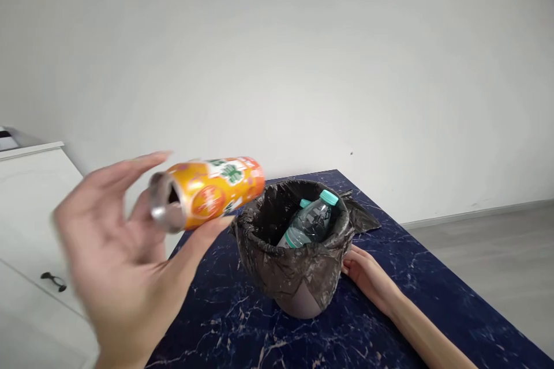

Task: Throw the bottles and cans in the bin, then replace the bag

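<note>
Head view: left hand (125, 253) at lower left pinches an orange can (208, 192) on its side, not yet over the bin (298, 253); two bottles (309, 223) already lie inside; right hand (367, 277) rests flat against the bin's base at centre.

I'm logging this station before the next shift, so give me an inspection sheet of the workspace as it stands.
Surface: dark blue marbled table, bare around the bin.
Job's things: orange drink can, opened, lying sideways in the air; small bin lined with a dark bag, holding two clear bottles with teal caps.
Clutter: nothing seen.
Grippers: left hand pinches the can between thumb and fingers, left of the bin, motion-blurred; right hand rests on the table against the bin's side.
Cables: nothing seen.
Surroundings: plain white wall; white cabinet with a dark handle at left; grey floor at right.
</note>
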A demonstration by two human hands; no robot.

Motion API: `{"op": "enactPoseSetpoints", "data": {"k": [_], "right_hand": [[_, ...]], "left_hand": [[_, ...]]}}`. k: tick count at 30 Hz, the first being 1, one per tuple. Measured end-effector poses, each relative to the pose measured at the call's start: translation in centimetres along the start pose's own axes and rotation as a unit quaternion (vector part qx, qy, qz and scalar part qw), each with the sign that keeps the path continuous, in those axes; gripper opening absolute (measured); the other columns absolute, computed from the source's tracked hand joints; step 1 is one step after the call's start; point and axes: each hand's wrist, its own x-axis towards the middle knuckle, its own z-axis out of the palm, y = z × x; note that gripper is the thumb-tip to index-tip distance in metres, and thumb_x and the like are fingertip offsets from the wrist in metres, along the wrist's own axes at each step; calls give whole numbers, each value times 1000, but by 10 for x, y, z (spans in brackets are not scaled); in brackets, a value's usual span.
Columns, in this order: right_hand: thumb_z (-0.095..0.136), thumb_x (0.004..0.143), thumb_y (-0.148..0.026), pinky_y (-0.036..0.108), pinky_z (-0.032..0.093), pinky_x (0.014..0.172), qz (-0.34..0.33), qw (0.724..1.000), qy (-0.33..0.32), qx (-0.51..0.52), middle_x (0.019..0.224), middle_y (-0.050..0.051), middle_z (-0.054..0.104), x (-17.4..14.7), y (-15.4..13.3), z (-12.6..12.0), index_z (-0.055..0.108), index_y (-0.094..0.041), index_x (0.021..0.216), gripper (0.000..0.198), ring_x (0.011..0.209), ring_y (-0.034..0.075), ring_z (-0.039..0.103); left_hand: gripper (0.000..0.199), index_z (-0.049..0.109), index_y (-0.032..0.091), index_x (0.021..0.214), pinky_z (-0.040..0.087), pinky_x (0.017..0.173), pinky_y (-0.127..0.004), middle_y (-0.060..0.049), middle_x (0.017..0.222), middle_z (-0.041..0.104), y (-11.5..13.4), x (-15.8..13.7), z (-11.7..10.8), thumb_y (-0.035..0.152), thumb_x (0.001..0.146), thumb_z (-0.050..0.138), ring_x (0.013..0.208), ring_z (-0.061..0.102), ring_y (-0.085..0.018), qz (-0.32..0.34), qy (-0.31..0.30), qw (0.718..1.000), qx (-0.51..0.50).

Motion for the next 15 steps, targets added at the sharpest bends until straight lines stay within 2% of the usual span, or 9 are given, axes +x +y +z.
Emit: {"op": "enactPoseSetpoints", "data": {"k": [1,3,5,9,15], "right_hand": [[90,76,-33,32,44,70,0,1000,-2,2,81,2,69,0,-1,1,78,-22,80,17,69,16,54],[90,76,-32,32,43,68,0,1000,-5,4,77,1,66,-1,-2,3,76,-22,76,17,68,15,52],[89,76,-30,31,42,67,-1,1000,-8,6,77,1,66,-1,-4,5,76,-22,76,16,67,15,51],[90,73,-29,31,42,67,-2,1000,-8,12,80,1,66,-1,-6,7,76,-22,79,16,68,14,50],[90,74,-33,30,41,66,-4,1000,-3,17,78,0,64,0,-7,7,75,-22,78,19,67,15,51]], "left_hand": [[69,55,35,142,54,119,-49,-3,148,58,4,8,11,32,82,89,142,57,-29,-9,-13,999,-39],[59,62,31,137,56,117,-44,-4,142,65,4,19,29,31,84,88,133,65,-26,-19,-77,995,-65],[51,64,31,137,54,118,-43,-5,145,64,-2,26,45,35,90,84,133,64,-25,-4,-148,988,-34],[46,63,30,136,51,118,-46,-6,144,65,-21,33,72,42,95,78,134,63,-26,48,-251,966,27],[50,63,29,138,54,110,-44,-6,144,66,-32,36,90,56,96,72,130,65,-28,0,-382,922,58]]}}
